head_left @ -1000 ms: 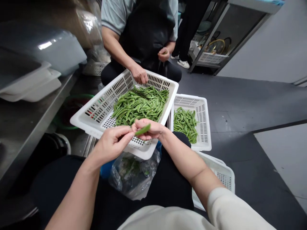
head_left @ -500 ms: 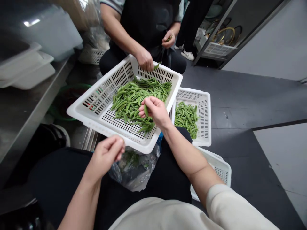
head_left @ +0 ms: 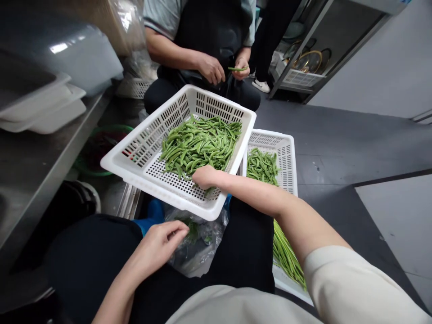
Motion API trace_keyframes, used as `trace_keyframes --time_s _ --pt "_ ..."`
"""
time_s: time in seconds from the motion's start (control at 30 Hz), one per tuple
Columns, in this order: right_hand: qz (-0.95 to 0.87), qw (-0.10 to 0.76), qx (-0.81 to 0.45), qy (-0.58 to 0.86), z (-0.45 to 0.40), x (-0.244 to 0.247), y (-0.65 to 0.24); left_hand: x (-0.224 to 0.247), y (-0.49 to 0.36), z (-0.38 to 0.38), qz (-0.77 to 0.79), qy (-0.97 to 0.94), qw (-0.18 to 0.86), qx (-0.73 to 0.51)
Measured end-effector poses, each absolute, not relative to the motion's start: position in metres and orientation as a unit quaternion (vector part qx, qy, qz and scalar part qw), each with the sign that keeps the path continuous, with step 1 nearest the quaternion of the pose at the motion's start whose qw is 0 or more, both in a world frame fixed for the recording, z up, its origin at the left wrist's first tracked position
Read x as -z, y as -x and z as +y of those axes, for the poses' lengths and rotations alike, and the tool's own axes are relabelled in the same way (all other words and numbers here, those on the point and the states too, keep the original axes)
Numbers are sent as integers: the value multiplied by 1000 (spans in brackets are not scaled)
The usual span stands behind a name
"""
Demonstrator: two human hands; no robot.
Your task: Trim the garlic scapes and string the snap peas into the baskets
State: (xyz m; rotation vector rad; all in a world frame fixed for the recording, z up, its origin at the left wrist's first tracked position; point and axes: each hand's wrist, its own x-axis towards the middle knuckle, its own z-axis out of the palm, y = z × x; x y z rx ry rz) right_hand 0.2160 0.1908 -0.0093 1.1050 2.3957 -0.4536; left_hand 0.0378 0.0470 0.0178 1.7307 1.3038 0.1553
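My right hand (head_left: pixel 205 177) reaches down into the white slotted basket (head_left: pixel 126 177), at the near edge of the heap of green pods (head_left: pixel 199 144). Its fingers are bent and mostly hidden, and whatever they hold cannot be made out. Below the basket's near rim, my left hand (head_left: pixel 164 243) is over the clear plastic bag (head_left: pixel 199 252), thumb and fingers pinched together; anything between the tips is too small to name. Green scraps lie inside the bag.
Opposite, a person's hands (head_left: pixel 212 68) hold a green pod (head_left: pixel 238 69) beyond the basket. A second white basket (head_left: pixel 286 155) with pods is at the right, above long green stalks (head_left: pixel 285 252). A metal counter (head_left: pixel 64 148) runs along the left.
My right hand has gone from above the pods, holding one, down into the basket. My left hand has moved down and right over the bag. The other person's hand has left the basket.
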Motion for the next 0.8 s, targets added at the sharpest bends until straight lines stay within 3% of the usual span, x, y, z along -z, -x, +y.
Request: trace_keyframes --time_s 0.07,0.23,0.3,0.5,0.6,0.8 --pt "858 180 210 -433 199 0 -227 -28 -40 54 552 -692 447 -130" --pt "685 -148 531 -476 205 -16 -245 -32 -55 79 603 -661 372 -247" --pt "581 -230 648 -435 201 -19 -244 -31 -63 91 625 -639 342 -291" --pt "385 -315 795 -348 186 -22 -237 -40 -75 109 618 -616 359 -330" --pt "375 -335 789 -353 181 -24 -233 -44 -77 108 611 -637 360 -302" --pt "471 -353 699 -406 169 -23 -224 -43 -79 104 577 -719 251 -294"
